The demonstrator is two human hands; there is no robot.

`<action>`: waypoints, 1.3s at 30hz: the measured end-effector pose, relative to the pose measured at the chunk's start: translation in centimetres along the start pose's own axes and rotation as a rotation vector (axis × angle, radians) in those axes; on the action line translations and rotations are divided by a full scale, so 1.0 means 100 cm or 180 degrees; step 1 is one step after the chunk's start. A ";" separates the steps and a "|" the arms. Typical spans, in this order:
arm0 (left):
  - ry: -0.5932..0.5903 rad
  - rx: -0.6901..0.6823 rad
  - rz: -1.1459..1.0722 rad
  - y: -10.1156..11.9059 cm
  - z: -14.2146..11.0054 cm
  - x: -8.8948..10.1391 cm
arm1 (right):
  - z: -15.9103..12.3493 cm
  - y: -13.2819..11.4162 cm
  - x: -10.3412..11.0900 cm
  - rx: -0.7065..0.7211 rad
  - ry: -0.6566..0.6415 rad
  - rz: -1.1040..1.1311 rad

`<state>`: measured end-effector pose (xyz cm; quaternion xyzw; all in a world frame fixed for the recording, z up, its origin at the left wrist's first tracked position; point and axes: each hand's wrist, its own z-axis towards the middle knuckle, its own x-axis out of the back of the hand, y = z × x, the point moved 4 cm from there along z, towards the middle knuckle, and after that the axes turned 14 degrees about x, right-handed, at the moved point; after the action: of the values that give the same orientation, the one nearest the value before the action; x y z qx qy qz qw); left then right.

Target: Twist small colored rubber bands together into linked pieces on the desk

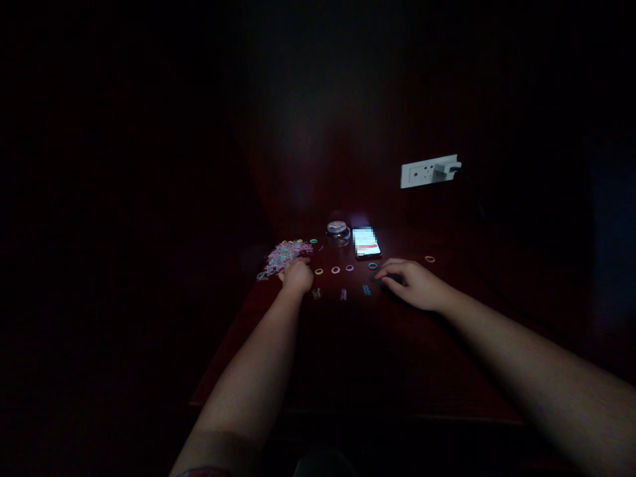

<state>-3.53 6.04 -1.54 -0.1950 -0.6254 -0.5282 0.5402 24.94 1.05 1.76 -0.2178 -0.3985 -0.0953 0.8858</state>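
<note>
A heap of small coloured rubber rings (287, 255) lies on a dark red table (348, 358). My left hand (297, 275) rests at the heap's near edge, fingers curled into it; what they pinch is too small to see. Single rings (335, 269) lie in a row between my hands, and small bunches of rings (342, 293) lie in a nearer row. My right hand (411, 281) lies palm down with fingers spread flat, fingertips beside a dark ring (372, 265). One orange ring (430, 259) lies alone to the right.
A lit phone (366, 243) lies behind the rings, a small glass jar (338, 232) to its left. A white wall socket (430, 171) with a plug in it sits on the back wall. The room is very dark; the table's front edge is near me.
</note>
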 end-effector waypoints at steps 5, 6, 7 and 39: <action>0.0153 0.0010 -0.0187 0.005 0.000 0.008 | -0.001 0.003 0.000 -0.0027 0.0034 0.0016; 0.0200 -0.0027 -0.0273 0.007 -0.001 0.011 | -0.001 0.004 0.000 -0.0031 0.0037 0.0012; 0.0253 -0.0099 -0.0418 0.009 -0.001 0.013 | -0.002 0.005 0.000 -0.0038 0.0038 0.0004; -0.0364 -0.2308 -0.1677 0.084 -0.102 0.030 | 0.005 -0.006 0.004 -0.0077 0.0639 0.0347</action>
<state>7.05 -0.75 3.40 -0.2347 -0.4571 -0.8211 0.2487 24.64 0.71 2.52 -0.2392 -0.2942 -0.0731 0.9224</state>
